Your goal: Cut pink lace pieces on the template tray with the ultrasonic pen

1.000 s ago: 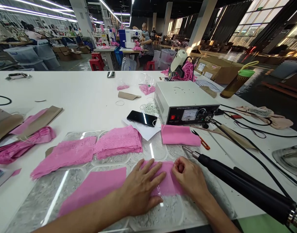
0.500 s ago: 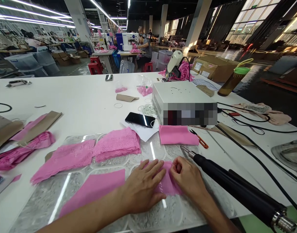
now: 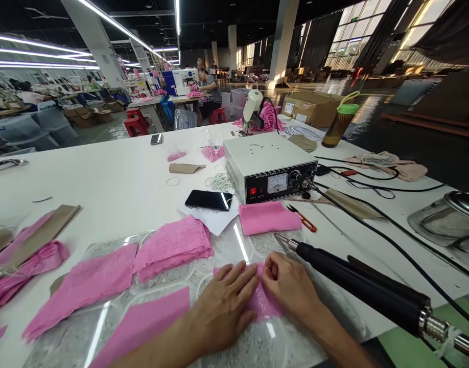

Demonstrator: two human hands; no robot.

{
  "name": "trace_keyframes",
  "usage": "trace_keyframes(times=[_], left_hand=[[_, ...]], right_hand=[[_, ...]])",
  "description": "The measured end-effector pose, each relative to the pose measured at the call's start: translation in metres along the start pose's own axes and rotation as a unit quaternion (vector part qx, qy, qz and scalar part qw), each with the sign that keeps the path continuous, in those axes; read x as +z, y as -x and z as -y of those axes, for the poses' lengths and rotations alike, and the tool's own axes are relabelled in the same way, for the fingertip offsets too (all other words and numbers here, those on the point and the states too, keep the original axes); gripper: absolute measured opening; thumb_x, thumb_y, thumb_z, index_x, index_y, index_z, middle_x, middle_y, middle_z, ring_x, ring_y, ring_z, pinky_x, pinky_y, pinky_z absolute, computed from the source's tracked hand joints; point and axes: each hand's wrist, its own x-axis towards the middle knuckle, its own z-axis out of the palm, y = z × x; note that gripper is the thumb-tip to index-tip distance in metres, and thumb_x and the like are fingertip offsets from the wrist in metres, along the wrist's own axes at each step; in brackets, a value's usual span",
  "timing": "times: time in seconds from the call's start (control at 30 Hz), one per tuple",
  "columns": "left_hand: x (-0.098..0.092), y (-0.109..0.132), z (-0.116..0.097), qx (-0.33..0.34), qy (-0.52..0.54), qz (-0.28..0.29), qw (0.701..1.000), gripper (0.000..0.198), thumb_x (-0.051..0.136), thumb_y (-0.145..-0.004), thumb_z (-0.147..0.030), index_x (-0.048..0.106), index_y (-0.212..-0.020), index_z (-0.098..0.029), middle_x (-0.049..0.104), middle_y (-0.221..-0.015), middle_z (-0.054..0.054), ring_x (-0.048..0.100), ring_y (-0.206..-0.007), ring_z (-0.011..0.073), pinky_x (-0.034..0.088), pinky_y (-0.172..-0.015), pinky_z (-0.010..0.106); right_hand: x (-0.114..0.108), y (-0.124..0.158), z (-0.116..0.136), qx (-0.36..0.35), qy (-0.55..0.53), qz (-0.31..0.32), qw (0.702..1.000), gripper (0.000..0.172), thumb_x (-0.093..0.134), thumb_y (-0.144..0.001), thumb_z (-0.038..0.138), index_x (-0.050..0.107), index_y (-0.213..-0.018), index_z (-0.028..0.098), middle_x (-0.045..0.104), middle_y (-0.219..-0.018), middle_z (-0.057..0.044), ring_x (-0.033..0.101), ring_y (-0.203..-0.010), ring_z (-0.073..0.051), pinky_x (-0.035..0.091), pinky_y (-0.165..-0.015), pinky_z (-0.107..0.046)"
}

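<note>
A small pink fabric piece (image 3: 268,306) lies on the marbled clear mat (image 3: 253,347) in front of me. My left hand (image 3: 224,309) rests flat on its left part, fingers stretched out. At its upper right, my right hand (image 3: 290,286) is closed, thumb and fingertips pinched on the cloth close to the left fingertips. Part of the piece is hidden under both hands. A plain pink panel (image 3: 154,319) lies partly beneath my left forearm. Behind are a pink lace stack (image 3: 175,244), another lace pile (image 3: 91,283) and a folded pink cloth (image 3: 268,217).
A black pen-shaped tool (image 3: 357,276) with a metal tip lies right of my hand, cabled to a control box (image 3: 273,153). Orange thread snips (image 3: 304,221), a phone (image 3: 207,200), rubber bands (image 3: 219,182) and a bottle (image 3: 339,125) are on the table.
The view has turned slightly, so the table things sit further left and mostly lower. My right hand's pinch has come a little closer to my left fingers; the left hand stays flat.
</note>
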Motion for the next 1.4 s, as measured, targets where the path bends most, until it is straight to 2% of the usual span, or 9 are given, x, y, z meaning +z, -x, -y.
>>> trace_keyframes(times=[0.23,0.47,0.63,0.83,1.0,1.13,1.27,1.33,1.4], left_hand=[[-0.004,0.000,-0.003,-0.005,0.011,-0.002,1.000,0.057,0.046,-0.099,-0.041,0.037,-0.147,-0.012,0.038,-0.154,0.011,0.038,-0.140,0.0352,0.037,-0.109,0.051],[-0.005,-0.001,-0.004,-0.002,0.005,-0.025,1.000,0.058,0.046,-0.098,-0.043,0.039,-0.145,-0.010,0.043,-0.151,0.013,0.041,-0.138,0.0321,0.035,-0.110,0.046],[-0.005,-0.001,-0.005,0.000,0.013,-0.020,1.000,0.059,0.045,-0.098,-0.044,0.038,-0.145,-0.009,0.044,-0.151,0.014,0.039,-0.139,0.0339,0.036,-0.108,0.048],[-0.001,-0.003,-0.003,0.001,0.013,-0.022,1.000,0.058,0.044,-0.098,-0.045,0.038,-0.144,-0.009,0.042,-0.152,0.013,0.038,-0.139,0.0346,0.035,-0.109,0.047],[-0.004,-0.002,-0.003,0.005,0.013,-0.024,1.000,0.055,0.047,-0.098,-0.042,0.041,-0.144,-0.012,0.043,-0.151,0.011,0.040,-0.138,0.0332,0.036,-0.108,0.048],[-0.009,-0.002,-0.003,0.005,-0.001,-0.016,1.000,0.049,0.048,-0.099,-0.039,0.044,-0.143,-0.020,0.044,-0.151,0.009,0.042,-0.136,0.0332,0.039,-0.105,0.050],[-0.014,-0.005,-0.003,0.013,-0.031,0.004,0.999,0.051,0.055,-0.096,-0.036,0.044,-0.143,-0.020,0.043,-0.152,0.011,0.044,-0.136,0.0353,0.041,-0.104,0.050],[-0.015,-0.005,-0.004,0.014,-0.040,0.009,0.999,0.052,0.056,-0.096,-0.039,0.045,-0.143,-0.020,0.043,-0.151,0.011,0.044,-0.135,0.0355,0.042,-0.103,0.050],[-0.016,-0.005,-0.005,0.013,-0.045,0.013,0.999,0.052,0.055,-0.096,-0.042,0.046,-0.142,-0.021,0.042,-0.152,0.011,0.044,-0.135,0.0355,0.042,-0.103,0.050]], right_hand=[[-0.002,0.001,-0.002,-0.030,-0.015,-0.009,0.999,0.014,0.051,-0.077,0.016,0.043,-0.067,0.023,0.050,-0.054,0.006,0.048,-0.044,-0.010,0.037,-0.047,-0.024],[-0.006,0.008,-0.007,-0.095,-0.062,0.020,0.993,0.014,0.047,-0.088,0.016,0.060,-0.089,0.022,0.059,-0.068,0.002,0.056,-0.052,-0.011,0.045,-0.054,-0.023],[-0.007,0.009,-0.010,-0.092,-0.071,0.031,0.993,0.014,0.048,-0.091,0.018,0.061,-0.085,0.021,0.060,-0.070,0.000,0.057,-0.055,-0.013,0.046,-0.054,-0.025],[-0.024,0.016,-0.011,-0.134,-0.094,0.016,0.986,0.015,0.049,-0.093,0.018,0.063,-0.094,0.021,0.060,-0.071,0.000,0.057,-0.054,-0.010,0.049,-0.053,-0.021],[-0.036,0.034,-0.017,-0.194,-0.077,0.011,0.978,0.025,0.045,-0.091,0.011,0.065,-0.103,0.020,0.064,-0.081,-0.005,0.066,-0.068,-0.013,0.055,-0.062,-0.021],[-0.043,0.044,-0.021,-0.194,-0.079,0.007,0.978,0.029,0.048,-0.087,0.007,0.066,-0.105,0.021,0.067,-0.090,-0.007,0.069,-0.082,-0.016,0.059,-0.071,-0.024],[-0.048,0.049,-0.021,-0.174,-0.111,0.013,0.978,0.032,0.050,-0.085,0.007,0.067,-0.107,0.022,0.068,-0.092,-0.007,0.069,-0.084,-0.016,0.060,-0.072,-0.024],[-0.049,0.052,-0.024,-0.149,-0.132,0.001,0.980,0.029,0.051,-0.086,0.010,0.068,-0.105,0.023,0.070,-0.092,-0.007,0.070,-0.084,-0.015,0.060,-0.073,-0.024],[-0.049,0.056,-0.030,-0.083,-0.151,-0.037,0.984,0.020,0.055,-0.087,0.016,0.069,-0.100,0.023,0.072,-0.090,-0.006,0.071,-0.079,-0.016,0.061,-0.072,-0.023]])
